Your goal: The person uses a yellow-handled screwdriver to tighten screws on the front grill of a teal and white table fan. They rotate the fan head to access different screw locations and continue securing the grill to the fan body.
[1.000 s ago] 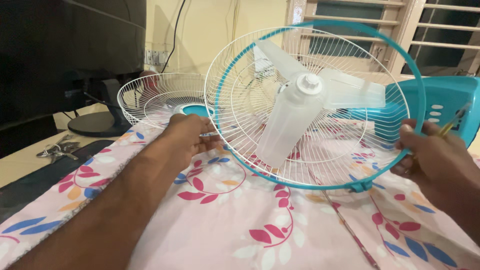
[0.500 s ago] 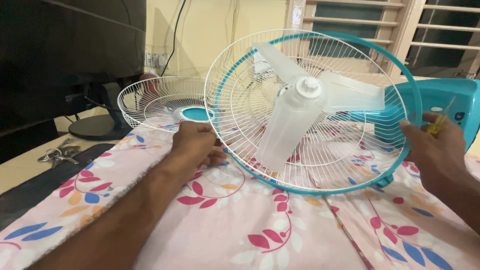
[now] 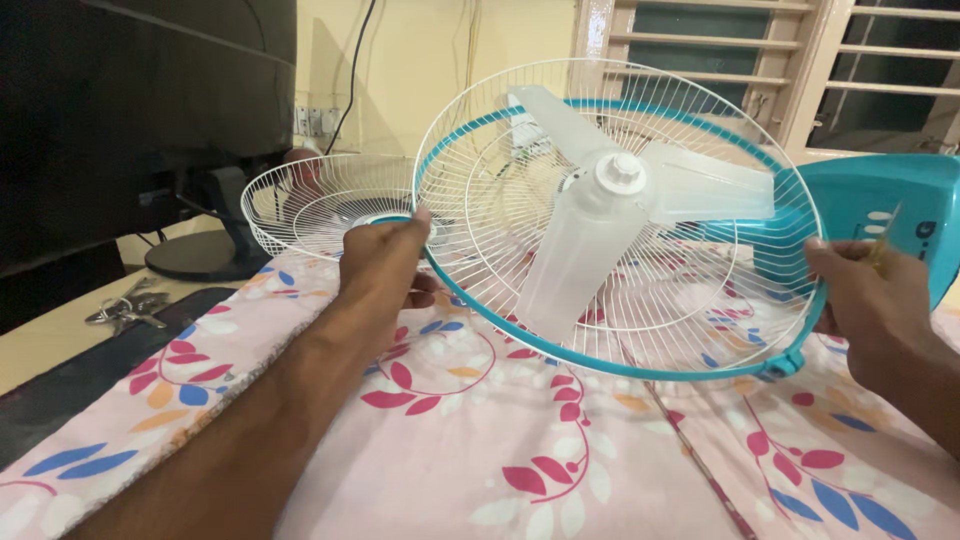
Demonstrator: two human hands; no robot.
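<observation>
The fingers (image 3: pixel 420 222) of the left hand (image 3: pixel 385 262) pinch the left edge of the teal ring (image 3: pixel 640 372) that runs around the white wire guard (image 3: pixel 690 300) — thumb tip up on the rim, the other fingers curled beneath. The right hand (image 3: pixel 868 300) closes on the ring's right edge, and a thin yellow-handled tool (image 3: pixel 884 240) lies tucked against its fingers; how tightly they press it I cannot tell. Between the two hands the guard stands tilted, its lower edge near the cloth, with a clear three-blade propeller (image 3: pixel 610 225) and its white hub cap in the middle. A small teal clip (image 3: pixel 786 362) sits on the ring's lower right.

Behind the left hand a second wire guard (image 3: pixel 310 205) with a teal centre lies on the surface. The teal fan body (image 3: pixel 880 215) stands behind the right hand. A pink flowered cloth (image 3: pixel 480 440) covers the surface — a thin rod (image 3: pixel 700 465) lies on it. Farther left are a bunch of keys (image 3: pixel 125 308) and a dark monitor (image 3: pixel 130 110) on its round stand.
</observation>
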